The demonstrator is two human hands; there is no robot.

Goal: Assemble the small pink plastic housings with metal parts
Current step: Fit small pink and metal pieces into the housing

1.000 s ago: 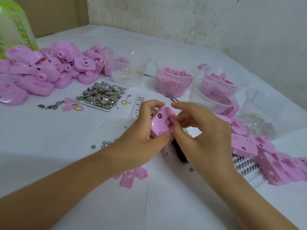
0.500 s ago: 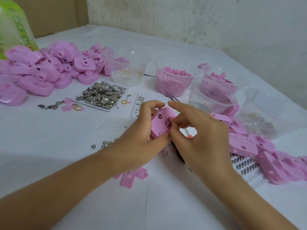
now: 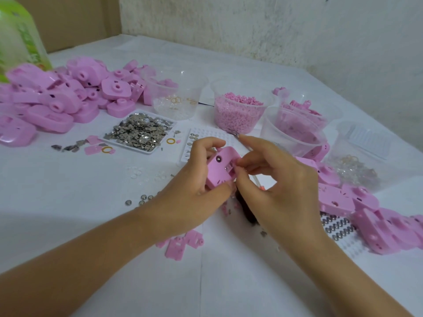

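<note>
My left hand (image 3: 194, 186) grips a small pink housing (image 3: 220, 168) above the middle of the table, thumb below and fingers curled over its top. A round metal part sits in the housing's face. My right hand (image 3: 272, 177) pinches a tiny part at the housing's right edge, by a slot; the part itself is mostly hidden by my fingertips. A white tray of silver metal pieces (image 3: 139, 132) lies to the left.
Piles of pink housings lie at far left (image 3: 57, 99) and at right (image 3: 366, 209). Clear cups hold pink pellets (image 3: 238, 113), rings (image 3: 176, 101) and pink parts (image 3: 295, 129). Small metal discs (image 3: 142, 200), flat pink pieces (image 3: 180, 244) and a spring tray (image 3: 338, 229) lie nearby.
My right fingers have shifted slightly up along the housing's right edge. The housing has tilted a little in my left hand.
</note>
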